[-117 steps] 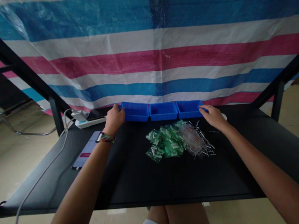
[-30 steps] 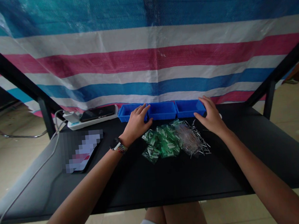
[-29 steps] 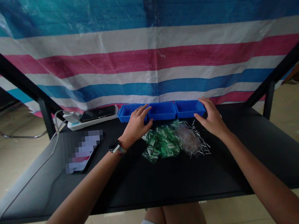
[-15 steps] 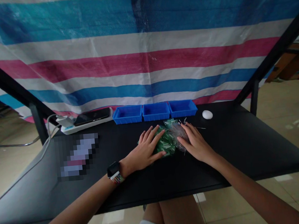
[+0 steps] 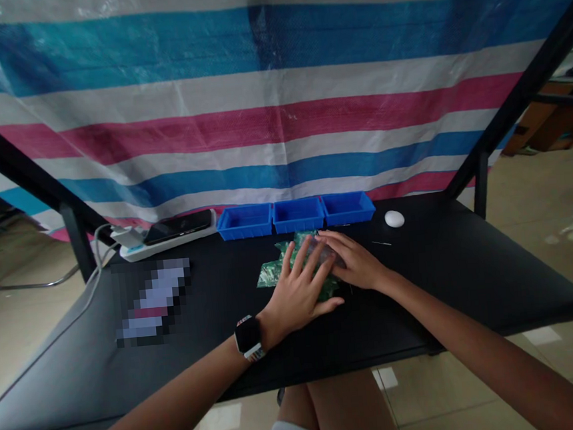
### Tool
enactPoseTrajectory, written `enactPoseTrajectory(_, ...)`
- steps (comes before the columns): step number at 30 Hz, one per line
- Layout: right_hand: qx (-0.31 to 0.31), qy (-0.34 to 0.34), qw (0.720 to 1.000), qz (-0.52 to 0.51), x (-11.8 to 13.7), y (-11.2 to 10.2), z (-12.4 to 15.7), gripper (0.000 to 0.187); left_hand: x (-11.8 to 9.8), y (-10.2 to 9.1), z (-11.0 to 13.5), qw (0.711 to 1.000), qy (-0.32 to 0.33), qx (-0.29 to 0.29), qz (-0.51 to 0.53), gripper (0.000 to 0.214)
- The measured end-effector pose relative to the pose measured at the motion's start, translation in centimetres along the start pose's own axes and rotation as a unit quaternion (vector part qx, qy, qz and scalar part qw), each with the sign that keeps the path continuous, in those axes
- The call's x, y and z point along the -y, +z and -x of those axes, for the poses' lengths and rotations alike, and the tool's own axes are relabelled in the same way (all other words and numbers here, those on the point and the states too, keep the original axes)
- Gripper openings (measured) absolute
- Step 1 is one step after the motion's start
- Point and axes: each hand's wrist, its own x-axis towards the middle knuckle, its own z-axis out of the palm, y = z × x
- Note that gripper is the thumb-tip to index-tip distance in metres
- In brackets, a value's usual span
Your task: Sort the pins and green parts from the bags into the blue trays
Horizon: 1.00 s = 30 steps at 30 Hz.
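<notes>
- In the head view, the left hand (image 5: 298, 297) is lying palm down over the pile of green packets (image 5: 270, 274); its grip is being spread, with the fingers pointing away from the person.
- The right hand (image 5: 355, 260) is reaching onto the pile from the other side, over the clear bag (image 5: 326, 252); the left fingers are partly covering it, so I cannot tell whether its grip is pinching something.
- The packets are resting on the black bench (image 5: 447, 281), just in front of three blue trays (image 5: 299, 225), which are standing side by side in a row.
- A thin metal pin (image 5: 382, 243) is lying to the right of the pile, near a white rounded object (image 5: 394, 219).
- On the left, a dark phone (image 5: 180, 225) is resting upon a white power strip (image 5: 176, 243).
</notes>
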Motion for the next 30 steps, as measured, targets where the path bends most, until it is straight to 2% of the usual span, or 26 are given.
enactPoseTrajectory(2, -0.026, 0.009, 0.999, 0.027, 0.1, -1.0, 0.6, 0.059, 0.1, -0.5, -0.5, 1.0, -0.005, -0.009, 0.029, 0.091)
enactPoseTrajectory(5, -0.061, 0.072, 0.994, 0.045, -0.8, -2.2, 1.6, 0.051, 1.6, -1.8, -1.2, 0.995, -0.033, -0.022, 0.091, 0.08)
enactPoseTrajectory(8, -0.069, 0.127, 0.987, 0.066, -3.1, -2.7, 2.1, 0.045, 4.3, -2.9, -2.3, 0.992, 0.011, 0.035, 0.123, 0.062)
enactPoseTrajectory(10, -0.06, 0.131, 0.986, 0.082, -4.6, -2.7, 1.8, 0.044, 5.9, -3.0, -3.6, 0.987, 0.054, 0.079, 0.13, 0.052)
enactPoseTrajectory(12, -0.055, 0.121, 0.986, 0.105, -5.6, -2.6, 1.3, 0.043, 6.7, -2.7, -5.1, 0.984, 0.076, 0.091, 0.136, 0.05)
enactPoseTrajectory(16, -0.058, 0.096, 0.981, 0.157, -6.3, -2.2, 0.4, 0.041, 6.9, -1.2, -7.7, 0.981, 0.083, 0.105, 0.142, 0.056)
enactPoseTrajectory(20, -0.063, 0.102, 0.974, 0.191, -6.5, -2.0, 0.0, 0.04, 6.5, 0.0, -8.9, 0.984, 0.059, 0.131, 0.107, 0.066)
enactPoseTrajectory(25, -0.065, 0.128, 0.967, 0.209, -6.6, -2.9, 0.4, 0.025, 6.0, 0.2, -8.4, 0.989, 0.061, 0.123, 0.056, 0.065)
enactPoseTrajectory(30, -0.08, 0.155, 0.961, 0.217, -6.2, -4.9, 3.2, 0.014, 6.4, -0.7, -6.9, 0.993, 0.027, 0.112, 0.039, 0.061)
